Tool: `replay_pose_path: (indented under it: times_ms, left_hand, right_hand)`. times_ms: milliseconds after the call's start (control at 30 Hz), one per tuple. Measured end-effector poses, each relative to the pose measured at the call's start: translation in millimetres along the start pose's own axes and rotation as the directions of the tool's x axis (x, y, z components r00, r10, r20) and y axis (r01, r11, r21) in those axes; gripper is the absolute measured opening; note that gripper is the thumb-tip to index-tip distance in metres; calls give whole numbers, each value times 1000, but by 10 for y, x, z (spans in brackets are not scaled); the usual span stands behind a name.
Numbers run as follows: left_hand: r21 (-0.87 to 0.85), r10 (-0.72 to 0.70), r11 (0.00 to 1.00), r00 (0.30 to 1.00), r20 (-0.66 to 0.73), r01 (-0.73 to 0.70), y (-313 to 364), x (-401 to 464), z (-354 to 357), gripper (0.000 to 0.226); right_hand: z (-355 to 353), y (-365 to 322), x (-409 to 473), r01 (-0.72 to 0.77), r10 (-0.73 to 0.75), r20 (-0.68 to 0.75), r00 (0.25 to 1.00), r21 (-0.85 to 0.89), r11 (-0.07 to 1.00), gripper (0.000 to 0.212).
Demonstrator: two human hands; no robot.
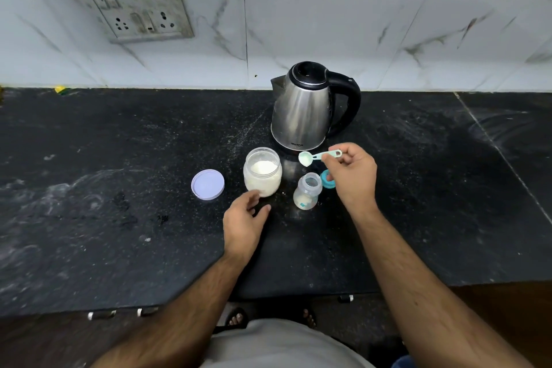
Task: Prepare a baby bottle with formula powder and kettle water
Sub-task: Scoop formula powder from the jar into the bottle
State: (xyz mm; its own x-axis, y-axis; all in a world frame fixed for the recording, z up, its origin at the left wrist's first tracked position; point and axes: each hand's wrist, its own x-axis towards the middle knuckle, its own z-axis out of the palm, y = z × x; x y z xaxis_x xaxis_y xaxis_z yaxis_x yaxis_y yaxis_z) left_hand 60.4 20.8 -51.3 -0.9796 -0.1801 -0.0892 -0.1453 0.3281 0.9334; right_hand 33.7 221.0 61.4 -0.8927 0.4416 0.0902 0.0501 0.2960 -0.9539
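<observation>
1. The step in hand looks like dosing the formula: the right hand [352, 176] pinches the handle of a pale green measuring scoop [319, 156] between thumb and forefinger, the other fingers curled loosely below.
2. The scoop's long axis runs roughly left-right across the view. Its bowl points left, away from the fingertips, and its holed handle end pokes out above the knuckles. The bowl faces up and looks close to empty, though a thin film of powder cannot be ruled out.
3. The open baby bottle [307, 191] stands upright just below the pinching fingers, mouth up, with a little white powder at its bottom. Its teal collar ring [326, 179] lies behind the right fingers, partly hidden.
4. The left hand [243, 224] rests on the black counter [119, 188], fingers loosely spread; its fingertips touch or nearly touch the base of the open formula jar [263, 172], gripping nothing firmly.
5. The jar's lilac lid [208, 184] lies flat left of those fingertips.
6. The steel kettle [307, 107] stands beyond both hands, lid shut, spout left, handle right.
7. Next, judging by this layout: either carry the bowl left into the jar for another scoop, or set the scoop down and take the kettle handle.
</observation>
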Motion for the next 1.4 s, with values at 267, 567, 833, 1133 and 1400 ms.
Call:
replay_pose_path:
  times_ms: [267,567,833,1133,1400]
  left_hand:
    - [-25,-20,1000,997,-76,18,24,226,-277,55]
    - [30,25,999,998,62,-27,133,516,-356,78]
    - [63,42,997,994,99,-49,115,567,-348,73]
    - [72,44,996,992,119,-52,78,566,-328,73]
    - [45,75,995,981,179,-84,97,586,-295,82]
  right_hand:
    - [426,-211,218,116,-72,197,978,-222,968,28]
    - [859,-291,283,250,-6,414,910,-538,805,13]
    - [1050,-307,265,421,86,567,819,-696,581,15]
    - [1075,-327,305,435,134,602,787,-696,571,16]
    - [867,-316,373,384,-12,527,850,-605,698,11]
